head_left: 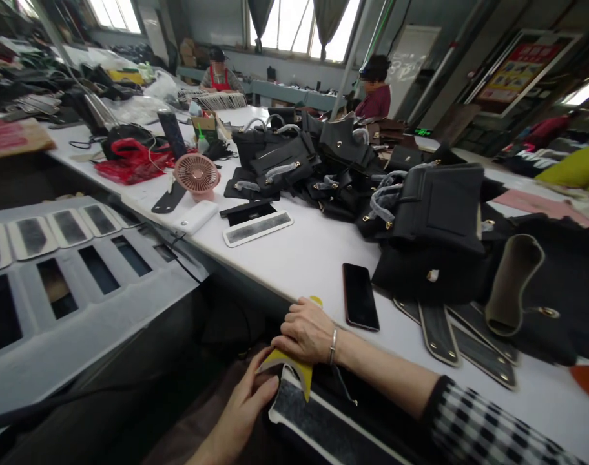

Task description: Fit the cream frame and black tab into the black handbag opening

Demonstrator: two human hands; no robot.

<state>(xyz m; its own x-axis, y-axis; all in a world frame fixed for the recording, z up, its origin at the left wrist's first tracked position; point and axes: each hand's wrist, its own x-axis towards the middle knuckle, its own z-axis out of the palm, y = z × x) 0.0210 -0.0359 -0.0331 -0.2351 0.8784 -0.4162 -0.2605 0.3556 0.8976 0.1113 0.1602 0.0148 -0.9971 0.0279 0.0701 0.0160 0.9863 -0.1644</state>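
Note:
My right hand is closed over a thin, bent yellow piece with a pale underside. This piece arches across the near end of a long black panel with white edging, at my lap. Thumb and index finger of my left hand close around the left tip of the yellow piece, beside the panel's rounded end. The panel's far part runs under my right forearm. Beneath it is black material, too dark to make out. A small zip-pull-like metal end hangs near my right wrist.
A phone lies on the white table, by black handbags and loose straps. Further left are a white-edged strip, a pink fan and a white power bank. Grey sheeting bears several panels. Two people sit beyond.

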